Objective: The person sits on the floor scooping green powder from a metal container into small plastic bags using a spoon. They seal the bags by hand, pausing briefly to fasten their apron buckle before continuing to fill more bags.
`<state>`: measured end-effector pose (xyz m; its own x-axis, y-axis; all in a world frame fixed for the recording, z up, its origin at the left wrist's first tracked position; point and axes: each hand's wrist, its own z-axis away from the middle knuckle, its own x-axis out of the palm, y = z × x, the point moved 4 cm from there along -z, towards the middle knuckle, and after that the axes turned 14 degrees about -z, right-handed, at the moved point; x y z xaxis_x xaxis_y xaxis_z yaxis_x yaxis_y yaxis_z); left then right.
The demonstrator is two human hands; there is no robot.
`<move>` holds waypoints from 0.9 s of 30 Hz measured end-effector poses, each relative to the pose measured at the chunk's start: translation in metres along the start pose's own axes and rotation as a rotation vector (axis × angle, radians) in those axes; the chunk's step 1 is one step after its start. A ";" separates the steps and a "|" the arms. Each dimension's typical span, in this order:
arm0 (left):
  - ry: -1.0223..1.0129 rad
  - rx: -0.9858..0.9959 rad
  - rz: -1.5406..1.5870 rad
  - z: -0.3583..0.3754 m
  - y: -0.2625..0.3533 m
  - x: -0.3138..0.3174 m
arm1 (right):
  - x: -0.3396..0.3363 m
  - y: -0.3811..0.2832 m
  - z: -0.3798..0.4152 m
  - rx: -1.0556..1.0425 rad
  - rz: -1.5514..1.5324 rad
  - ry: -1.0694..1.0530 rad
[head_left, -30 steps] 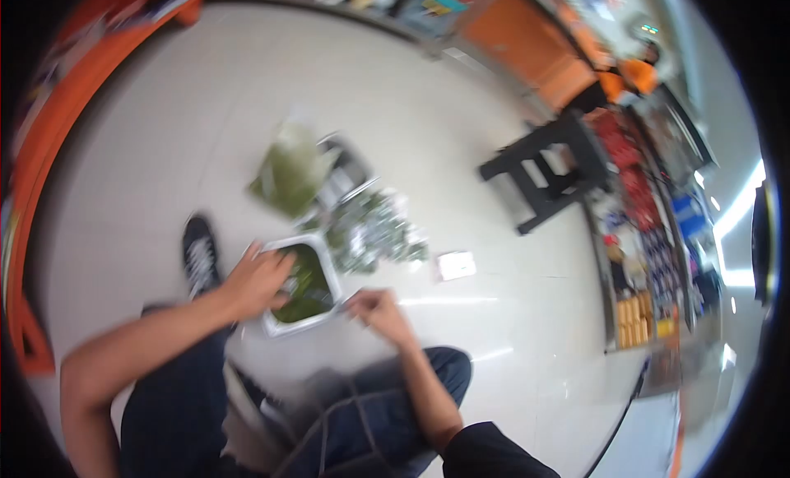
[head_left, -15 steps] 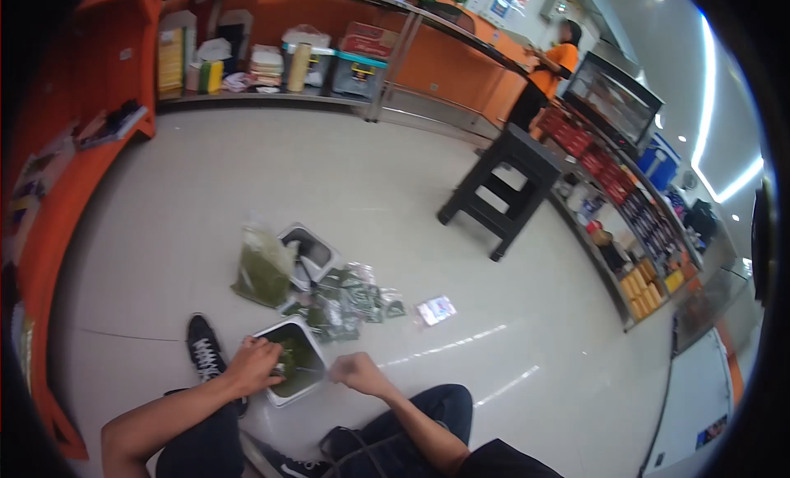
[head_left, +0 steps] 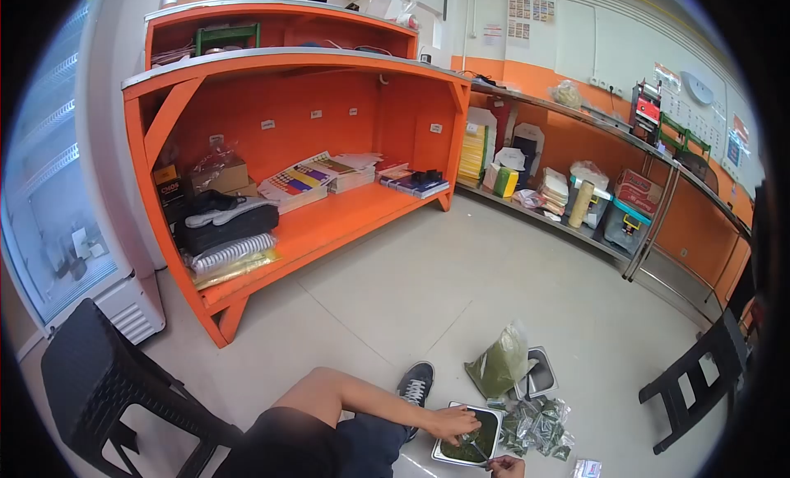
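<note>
Head view: front tray [head_left: 455, 461] and bag [head_left: 498, 364] hold green matter [head_left: 485, 429].

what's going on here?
Someone sitting low is working at a pale-rimmed tray of green stuff on the floor. Their left hand is over the tray; their right hand, at its near corner, seems to grip a thin handle reaching in. Beside it: small green packets, a bulging bag and a metal container.

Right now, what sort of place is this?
Likely a small food shop or its prep area: a glass-door fridge, an orange counter with stacked papers below, and clear packets of something green on the floor.
</note>
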<state>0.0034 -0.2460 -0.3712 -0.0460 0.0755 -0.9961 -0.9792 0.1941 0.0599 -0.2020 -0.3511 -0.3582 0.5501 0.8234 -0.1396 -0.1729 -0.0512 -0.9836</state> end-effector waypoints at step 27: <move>0.156 0.140 0.231 0.005 -0.005 0.007 | 0.032 -0.023 0.017 -0.307 0.744 0.012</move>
<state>0.0092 -0.2413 -0.3786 -0.3044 -0.0159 -0.9524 -0.9030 0.3230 0.2832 -0.1942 -0.3142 -0.3379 0.3877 0.5068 -0.7700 -0.2662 -0.7381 -0.6199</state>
